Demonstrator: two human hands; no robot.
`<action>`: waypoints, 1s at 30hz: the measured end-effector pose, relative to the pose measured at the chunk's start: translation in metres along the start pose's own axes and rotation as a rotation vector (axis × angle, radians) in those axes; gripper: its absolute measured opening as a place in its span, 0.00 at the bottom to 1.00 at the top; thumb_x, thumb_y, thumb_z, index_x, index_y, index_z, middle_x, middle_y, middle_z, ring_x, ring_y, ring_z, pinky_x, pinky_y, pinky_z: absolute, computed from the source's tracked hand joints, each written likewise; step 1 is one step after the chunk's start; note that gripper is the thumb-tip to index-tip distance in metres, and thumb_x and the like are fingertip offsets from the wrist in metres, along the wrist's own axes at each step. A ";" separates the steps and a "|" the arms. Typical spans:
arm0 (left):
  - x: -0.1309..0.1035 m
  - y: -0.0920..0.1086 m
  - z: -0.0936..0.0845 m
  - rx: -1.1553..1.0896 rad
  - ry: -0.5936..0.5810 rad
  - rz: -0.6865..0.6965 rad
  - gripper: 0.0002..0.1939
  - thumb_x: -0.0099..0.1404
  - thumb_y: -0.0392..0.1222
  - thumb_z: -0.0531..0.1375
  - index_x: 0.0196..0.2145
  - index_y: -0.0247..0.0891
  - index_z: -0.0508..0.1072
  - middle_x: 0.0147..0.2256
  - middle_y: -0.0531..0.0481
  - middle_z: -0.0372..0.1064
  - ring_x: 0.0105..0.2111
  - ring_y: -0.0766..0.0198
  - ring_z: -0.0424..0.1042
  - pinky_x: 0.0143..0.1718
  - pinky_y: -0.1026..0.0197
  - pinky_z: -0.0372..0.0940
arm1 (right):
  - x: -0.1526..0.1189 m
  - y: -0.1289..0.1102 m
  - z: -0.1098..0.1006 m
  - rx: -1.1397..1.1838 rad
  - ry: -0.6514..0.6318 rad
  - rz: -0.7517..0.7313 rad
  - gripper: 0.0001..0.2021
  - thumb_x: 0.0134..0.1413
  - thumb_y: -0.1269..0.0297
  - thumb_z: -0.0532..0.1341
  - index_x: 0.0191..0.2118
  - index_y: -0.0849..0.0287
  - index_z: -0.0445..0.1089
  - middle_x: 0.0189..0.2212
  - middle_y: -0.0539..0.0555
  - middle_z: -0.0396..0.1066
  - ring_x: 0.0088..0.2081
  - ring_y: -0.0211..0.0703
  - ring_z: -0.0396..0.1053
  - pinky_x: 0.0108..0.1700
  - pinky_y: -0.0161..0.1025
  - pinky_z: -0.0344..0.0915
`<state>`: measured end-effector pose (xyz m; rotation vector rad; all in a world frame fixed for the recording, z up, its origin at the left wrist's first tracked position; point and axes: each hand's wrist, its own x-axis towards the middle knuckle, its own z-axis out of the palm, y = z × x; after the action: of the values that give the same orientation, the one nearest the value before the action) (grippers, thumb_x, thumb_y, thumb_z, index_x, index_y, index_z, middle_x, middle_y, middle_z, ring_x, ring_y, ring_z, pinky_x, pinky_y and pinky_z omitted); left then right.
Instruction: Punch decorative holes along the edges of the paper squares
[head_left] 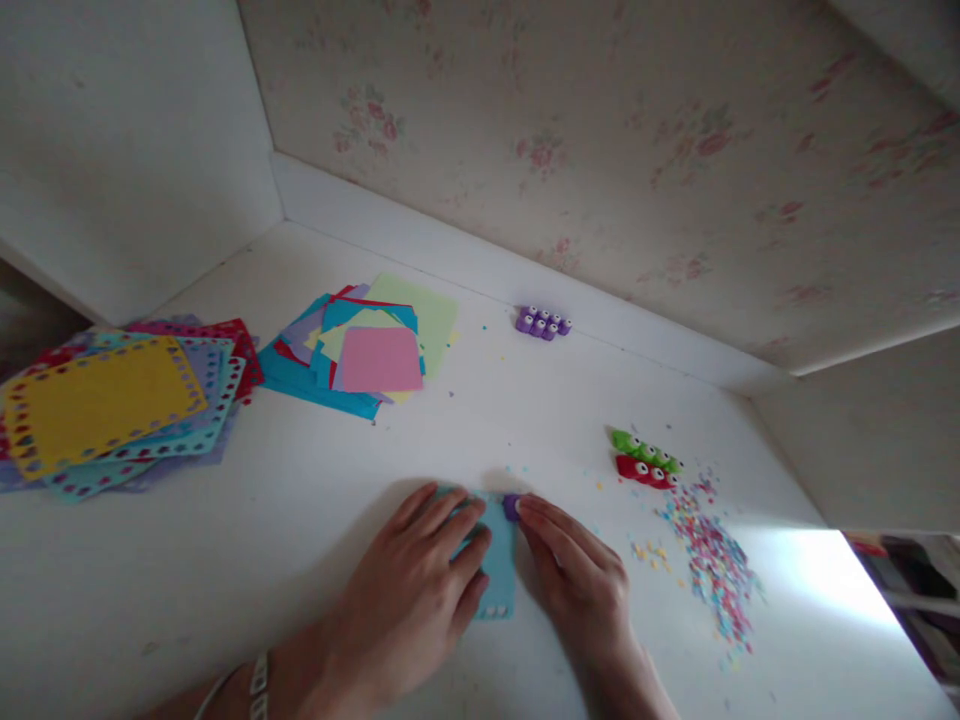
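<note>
Right hand point(577, 565) – grip closed, fingertips pinching a small purple punch point(511, 507) at the top right corner of a light blue card point(501, 560). Left hand point(424, 575) – grip not closed on anything, palm down, fingers a bit spread, lying over the card's left part and covering much of it. Card lies flat on the white worktop point(300, 560), between the hands; small cut-outs show along its bottom edge near the right corner. White-patterned band point(259, 685) on left wrist. Right of the right hand: loose heap of multicoloured paper bits point(712, 560), a few yellow ones just beside it. Above the heap, green punches point(645, 450) and red punches point(643, 472) in two adjacent rows. Farther back, near the wall, a cluster of purple punches point(541, 322). Back left, overlapping plain paper sheets point(382, 358), pink on top. Far left, pile of hole-edged cards point(105, 400), yellow uppermost. Floral wallpaper point(540, 150) behind.
</note>
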<state>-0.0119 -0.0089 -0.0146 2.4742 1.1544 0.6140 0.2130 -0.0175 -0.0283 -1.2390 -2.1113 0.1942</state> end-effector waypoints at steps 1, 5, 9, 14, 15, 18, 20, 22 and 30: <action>-0.001 0.001 0.000 0.004 -0.013 -0.003 0.15 0.71 0.48 0.56 0.51 0.41 0.72 0.57 0.48 0.69 0.57 0.52 0.64 0.61 0.42 0.55 | -0.001 0.001 0.000 -0.003 -0.002 0.002 0.23 0.57 0.82 0.60 0.56 0.54 0.70 0.51 0.54 0.75 0.50 0.43 0.74 0.50 0.41 0.76; -0.004 0.002 -0.002 0.019 -0.047 0.000 0.19 0.70 0.53 0.55 0.54 0.41 0.71 0.58 0.47 0.67 0.58 0.50 0.64 0.60 0.41 0.55 | -0.003 0.000 0.000 -0.010 -0.002 0.005 0.24 0.56 0.83 0.60 0.55 0.53 0.70 0.51 0.53 0.75 0.50 0.43 0.75 0.50 0.41 0.76; -0.004 0.002 -0.002 0.015 -0.057 0.002 0.20 0.70 0.52 0.56 0.54 0.41 0.70 0.58 0.46 0.67 0.57 0.49 0.65 0.59 0.41 0.56 | -0.003 0.000 -0.001 -0.022 -0.002 0.023 0.24 0.57 0.81 0.60 0.55 0.52 0.70 0.51 0.52 0.75 0.50 0.44 0.75 0.49 0.42 0.77; -0.004 0.002 0.001 -0.029 -0.045 -0.011 0.22 0.67 0.54 0.60 0.54 0.41 0.70 0.58 0.46 0.68 0.56 0.48 0.66 0.59 0.40 0.56 | -0.003 -0.002 0.000 -0.012 -0.003 0.076 0.24 0.57 0.80 0.61 0.55 0.49 0.71 0.49 0.51 0.76 0.49 0.47 0.76 0.47 0.45 0.78; -0.004 0.002 0.002 -0.035 -0.050 -0.012 0.22 0.67 0.54 0.60 0.54 0.42 0.70 0.58 0.46 0.68 0.57 0.48 0.65 0.59 0.40 0.55 | -0.002 -0.002 0.000 -0.015 0.002 0.080 0.24 0.57 0.80 0.61 0.55 0.48 0.71 0.49 0.51 0.77 0.49 0.47 0.76 0.46 0.45 0.78; -0.005 0.001 0.004 -0.034 -0.068 -0.011 0.22 0.67 0.55 0.59 0.54 0.43 0.70 0.59 0.47 0.67 0.58 0.48 0.64 0.60 0.40 0.55 | -0.001 -0.003 0.002 -0.036 0.024 0.093 0.24 0.57 0.78 0.62 0.56 0.48 0.70 0.47 0.51 0.77 0.46 0.47 0.77 0.43 0.44 0.79; -0.006 0.001 0.005 -0.024 -0.077 -0.010 0.22 0.67 0.55 0.59 0.54 0.43 0.70 0.59 0.47 0.66 0.58 0.49 0.63 0.60 0.41 0.55 | 0.001 -0.004 0.003 -0.052 0.034 0.098 0.24 0.57 0.78 0.62 0.56 0.49 0.70 0.46 0.52 0.78 0.45 0.46 0.78 0.43 0.43 0.79; -0.006 0.000 0.005 -0.012 -0.075 0.001 0.22 0.67 0.55 0.58 0.54 0.43 0.70 0.59 0.47 0.67 0.58 0.48 0.64 0.59 0.41 0.55 | 0.002 -0.006 0.003 -0.059 0.030 0.094 0.23 0.57 0.78 0.62 0.55 0.50 0.70 0.46 0.52 0.78 0.45 0.46 0.77 0.44 0.43 0.78; -0.005 0.001 0.006 0.016 -0.061 0.028 0.22 0.67 0.55 0.59 0.54 0.43 0.71 0.58 0.46 0.68 0.56 0.48 0.66 0.58 0.41 0.57 | 0.008 -0.009 -0.006 -0.007 -0.073 0.068 0.21 0.60 0.78 0.57 0.56 0.52 0.68 0.46 0.55 0.77 0.48 0.48 0.74 0.44 0.45 0.75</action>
<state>-0.0112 -0.0145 -0.0206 2.5078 1.1081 0.5353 0.2072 -0.0173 -0.0160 -1.3272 -2.1351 0.2663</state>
